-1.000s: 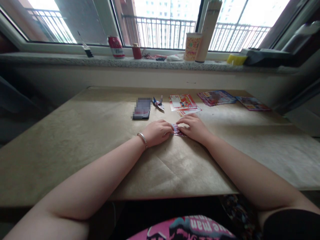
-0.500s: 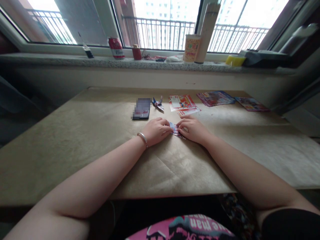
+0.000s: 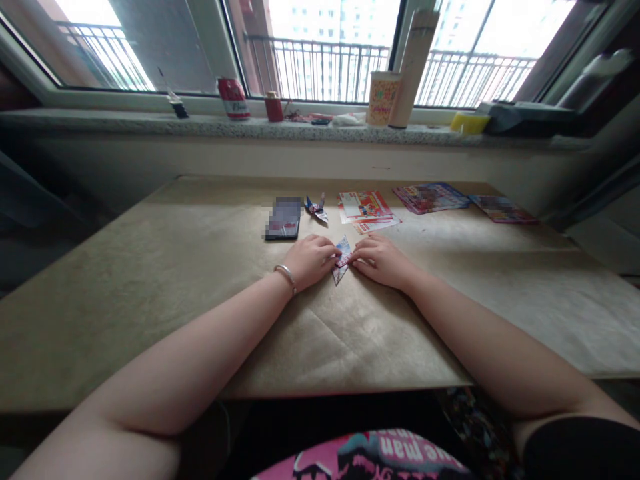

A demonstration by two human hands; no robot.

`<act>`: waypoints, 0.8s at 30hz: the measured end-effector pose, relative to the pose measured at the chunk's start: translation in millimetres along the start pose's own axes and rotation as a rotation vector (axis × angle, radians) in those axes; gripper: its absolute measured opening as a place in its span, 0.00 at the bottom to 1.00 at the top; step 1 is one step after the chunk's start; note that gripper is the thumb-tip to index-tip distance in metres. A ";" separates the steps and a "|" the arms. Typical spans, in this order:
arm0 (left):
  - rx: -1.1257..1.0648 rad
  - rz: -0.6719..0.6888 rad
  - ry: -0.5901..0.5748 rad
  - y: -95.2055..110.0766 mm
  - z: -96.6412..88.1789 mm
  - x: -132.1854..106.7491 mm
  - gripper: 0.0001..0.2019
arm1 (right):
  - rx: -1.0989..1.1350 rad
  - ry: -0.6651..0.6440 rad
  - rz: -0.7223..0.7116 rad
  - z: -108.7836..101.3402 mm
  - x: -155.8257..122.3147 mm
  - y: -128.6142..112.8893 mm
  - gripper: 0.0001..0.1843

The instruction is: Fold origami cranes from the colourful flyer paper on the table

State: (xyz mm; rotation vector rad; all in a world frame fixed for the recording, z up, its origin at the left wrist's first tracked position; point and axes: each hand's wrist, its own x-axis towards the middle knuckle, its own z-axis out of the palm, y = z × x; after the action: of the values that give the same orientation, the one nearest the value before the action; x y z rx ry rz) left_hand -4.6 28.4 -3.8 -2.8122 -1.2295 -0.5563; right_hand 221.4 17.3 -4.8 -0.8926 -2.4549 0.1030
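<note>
A small folded paper (image 3: 342, 261), printed in blue, white and dark red, lies on the table in a narrow diamond shape, one point away from me and one towards me. My left hand (image 3: 314, 260) grips its left edge, the fingers bent over it and partly hiding it. From the other side, the fingertips of my right hand (image 3: 383, 261) pinch its right corner. Beyond my hands sits a folded paper crane (image 3: 317, 209) in similar colours. A dark phone (image 3: 284, 219) lies left of the crane.
Red and white printed sheets (image 3: 367, 205) lie past my right hand. Further right are a stack of colourful sheets (image 3: 430, 197) and another stack (image 3: 503, 208). A red can (image 3: 233, 99), a paper cup (image 3: 383, 99) and a yellow block (image 3: 470, 122) stand on the windowsill (image 3: 200, 127).
The folded paper has turned and now shows as an upright diamond between my hands. My right fingers have shifted slightly and uncover more of it.
</note>
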 end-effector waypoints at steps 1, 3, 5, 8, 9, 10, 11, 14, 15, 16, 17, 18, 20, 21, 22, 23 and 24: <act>-0.016 -0.016 0.012 -0.7 1.0 0.5 0.12 | 0.007 0.007 -0.001 0.6 0.1 0.6 0.09; -0.053 -0.071 0.060 -2.0 2.9 1.4 0.10 | 0.010 0.024 -0.002 1.5 0.6 1.3 0.10; -0.078 -0.142 0.108 -2.8 3.8 2.0 0.09 | 0.003 0.033 -0.001 2.0 1.1 1.0 0.10; -0.080 -0.249 0.107 -3.1 3.3 1.9 0.14 | -0.014 0.037 0.008 1.9 1.1 -0.4 0.09; -0.074 -0.277 0.091 -3.2 3.0 1.6 0.15 | -0.023 0.037 0.012 1.7 0.8 -1.0 0.09; -0.069 -0.301 0.074 -3.4 2.9 1.4 0.16 | -0.033 0.036 0.015 1.5 0.4 -1.5 0.09; -0.066 -0.317 0.057 -3.7 2.9 1.2 0.17 | -0.044 0.034 0.020 1.2 -0.1 -1.9 0.09; -0.073 -0.308 0.030 -4.9 3.8 1.4 0.16 | -0.076 0.027 0.048 1.1 -1.0 -2.2 0.10; -0.077 -0.297 0.029 -5.2 4.1 1.7 0.16 | -0.087 0.029 0.062 1.4 -1.1 -2.0 0.09; -0.080 -0.290 0.028 -5.3 4.3 2.1 0.16 | -0.097 0.033 0.076 1.8 -1.0 -1.8 0.09; -0.080 -0.291 0.029 -5.1 4.3 2.5 0.16 | -0.107 0.038 0.088 2.4 -0.9 -1.5 0.09; -0.078 -0.299 0.028 -4.8 4.2 2.9 0.15 | -0.116 0.042 0.097 3.0 -0.5 -1.2 0.09; -0.076 -0.325 0.029 -3.9 3.5 3.7 0.16 | -0.131 0.044 0.117 4.6 0.5 -1.3 0.08; -0.078 -0.337 0.031 -3.3 3.2 4.0 0.16 | -0.138 0.044 0.131 5.5 1.3 -1.8 0.08; -0.082 -0.344 0.036 -2.9 2.8 4.3 0.16 | -0.145 0.045 0.149 6.3 2.2 -2.6 0.07; -0.088 -0.346 0.043 -2.5 2.6 4.6 0.16 | -0.152 0.045 0.167 7.0 3.1 -3.8 0.07; -0.095 -0.346 0.052 -2.2 2.6 4.9 0.16 | -0.160 0.046 0.183 7.5 4.2 -5.4 0.07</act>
State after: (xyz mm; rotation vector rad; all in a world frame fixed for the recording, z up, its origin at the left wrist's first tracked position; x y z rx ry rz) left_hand -2.3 33.8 -4.8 -2.6486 -1.7351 -0.7129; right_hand 211.8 16.5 -8.1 -1.1752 -2.3600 -0.0492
